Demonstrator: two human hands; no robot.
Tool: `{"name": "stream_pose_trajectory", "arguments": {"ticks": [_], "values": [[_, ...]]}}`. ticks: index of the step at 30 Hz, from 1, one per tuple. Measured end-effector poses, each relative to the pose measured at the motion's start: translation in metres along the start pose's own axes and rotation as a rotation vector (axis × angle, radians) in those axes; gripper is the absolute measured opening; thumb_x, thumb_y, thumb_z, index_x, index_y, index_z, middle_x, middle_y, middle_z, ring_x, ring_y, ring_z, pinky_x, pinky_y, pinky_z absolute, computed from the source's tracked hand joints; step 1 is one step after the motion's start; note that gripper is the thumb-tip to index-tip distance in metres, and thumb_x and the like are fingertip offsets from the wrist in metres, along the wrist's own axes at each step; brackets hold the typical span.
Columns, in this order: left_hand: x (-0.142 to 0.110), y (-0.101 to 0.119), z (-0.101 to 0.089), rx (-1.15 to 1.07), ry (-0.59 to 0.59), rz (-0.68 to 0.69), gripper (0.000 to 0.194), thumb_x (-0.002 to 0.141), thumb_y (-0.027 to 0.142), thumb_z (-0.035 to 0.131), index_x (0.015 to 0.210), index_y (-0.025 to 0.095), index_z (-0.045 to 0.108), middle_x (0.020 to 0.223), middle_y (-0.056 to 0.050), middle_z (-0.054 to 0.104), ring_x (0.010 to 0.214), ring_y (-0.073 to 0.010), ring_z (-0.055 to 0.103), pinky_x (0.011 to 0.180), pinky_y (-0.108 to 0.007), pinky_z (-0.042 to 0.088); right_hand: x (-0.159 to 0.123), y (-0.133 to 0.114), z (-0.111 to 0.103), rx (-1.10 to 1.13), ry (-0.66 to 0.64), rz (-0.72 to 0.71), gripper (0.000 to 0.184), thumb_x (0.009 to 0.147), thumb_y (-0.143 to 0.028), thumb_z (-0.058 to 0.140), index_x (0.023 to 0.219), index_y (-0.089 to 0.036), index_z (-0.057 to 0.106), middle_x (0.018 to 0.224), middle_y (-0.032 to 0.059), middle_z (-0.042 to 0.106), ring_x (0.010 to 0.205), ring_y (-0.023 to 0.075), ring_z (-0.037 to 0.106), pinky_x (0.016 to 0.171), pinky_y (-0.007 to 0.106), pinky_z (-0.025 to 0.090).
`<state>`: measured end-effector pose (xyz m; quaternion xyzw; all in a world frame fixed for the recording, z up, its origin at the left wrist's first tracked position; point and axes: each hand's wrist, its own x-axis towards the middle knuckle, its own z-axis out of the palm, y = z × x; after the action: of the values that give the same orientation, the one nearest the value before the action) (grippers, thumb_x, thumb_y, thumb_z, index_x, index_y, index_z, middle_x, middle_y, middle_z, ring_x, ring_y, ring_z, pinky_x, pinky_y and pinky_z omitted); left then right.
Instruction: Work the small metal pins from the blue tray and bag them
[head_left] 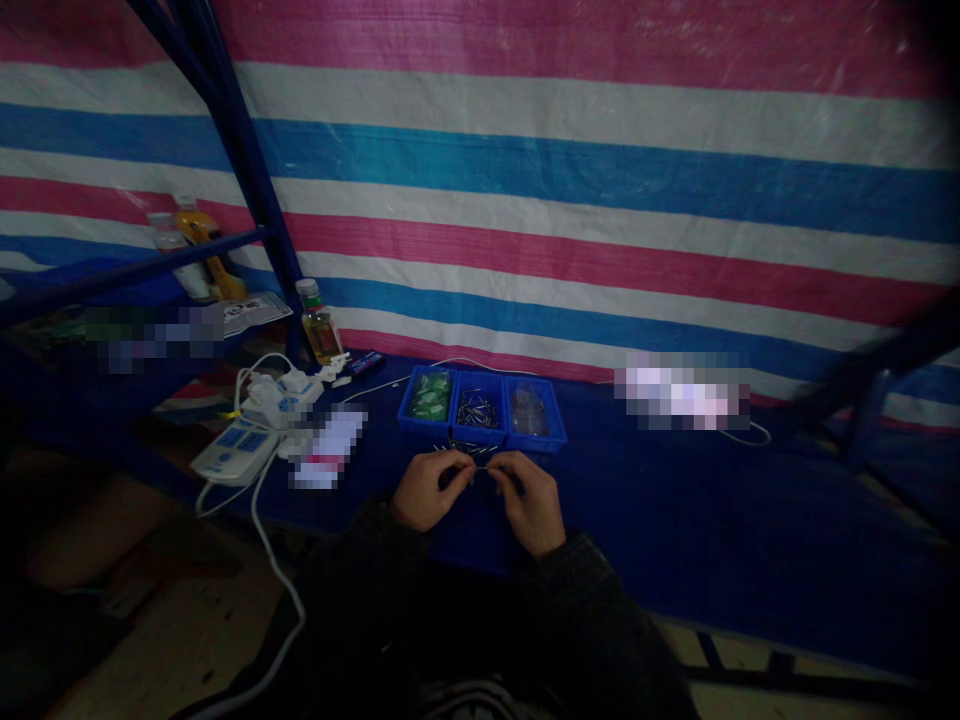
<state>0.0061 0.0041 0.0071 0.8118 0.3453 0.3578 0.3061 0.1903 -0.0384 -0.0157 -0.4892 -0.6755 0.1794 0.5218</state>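
Observation:
My left hand and my right hand meet over a dark blue table, fingertips pinched together on a small thin metal piece held between them. Just beyond the hands lie a few loose small metal pieces. Behind those stands a row of three blue bins: the left bin holds green items, the middle bin holds small metal pins, and the right bin holds clear bagged parts.
A white power strip with plugs and white cables lies at the left. A bottle of yellow liquid stands by a blue shelf post. Bottles sit on the left shelf. A striped tarp hangs behind.

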Motion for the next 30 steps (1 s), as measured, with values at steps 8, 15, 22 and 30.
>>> {"name": "stream_pose_trajectory", "arguments": {"ticks": [8, 15, 22, 30], "values": [[0.0001, 0.0001, 0.0004, 0.028, -0.034, 0.01, 0.018, 0.096, 0.026, 0.056, 0.092, 0.017, 0.071, 0.084, -0.004, 0.074, 0.075, -0.0157, 0.066, 0.07, -0.025, 0.047, 0.0008, 0.0024, 0.0011, -0.041, -0.046, 0.02, 0.015, 0.097, -0.024, 0.052, 0.092, -0.022, 0.066, 0.08, 0.0016, 0.067, 0.063, 0.0159, 0.061, 0.065, 0.029, 0.049], [0.0001, -0.0033, 0.0019, 0.048, -0.049, -0.009, 0.013, 0.093, 0.023, 0.059, 0.092, 0.018, 0.071, 0.084, -0.002, 0.074, 0.072, -0.0143, 0.065, 0.069, -0.024, 0.047, -0.0002, 0.0051, 0.0017, -0.055, -0.077, 0.039, 0.014, 0.098, -0.024, 0.052, 0.092, -0.022, 0.065, 0.078, 0.0007, 0.066, 0.064, 0.0162, 0.062, 0.065, 0.028, 0.048], [-0.0013, -0.006, 0.0035, 0.065, -0.048, 0.011, 0.011, 0.091, 0.022, 0.061, 0.092, 0.018, 0.071, 0.084, -0.003, 0.073, 0.071, -0.014, 0.063, 0.068, -0.024, 0.046, 0.0008, 0.003, 0.0011, -0.063, -0.127, 0.051, 0.016, 0.1, -0.027, 0.051, 0.089, -0.022, 0.063, 0.082, 0.0024, 0.068, 0.074, 0.0186, 0.066, 0.071, 0.029, 0.049], [-0.0009, -0.0034, 0.0035, 0.055, -0.038, 0.016, 0.011, 0.092, 0.021, 0.06, 0.091, 0.017, 0.07, 0.084, -0.003, 0.073, 0.069, -0.0131, 0.062, 0.066, -0.024, 0.045, -0.0002, 0.003, 0.0029, -0.019, -0.117, -0.011, 0.008, 0.097, -0.022, 0.053, 0.101, -0.023, 0.061, 0.094, 0.0041, 0.068, 0.086, 0.0198, 0.065, 0.079, 0.031, 0.05]]}}
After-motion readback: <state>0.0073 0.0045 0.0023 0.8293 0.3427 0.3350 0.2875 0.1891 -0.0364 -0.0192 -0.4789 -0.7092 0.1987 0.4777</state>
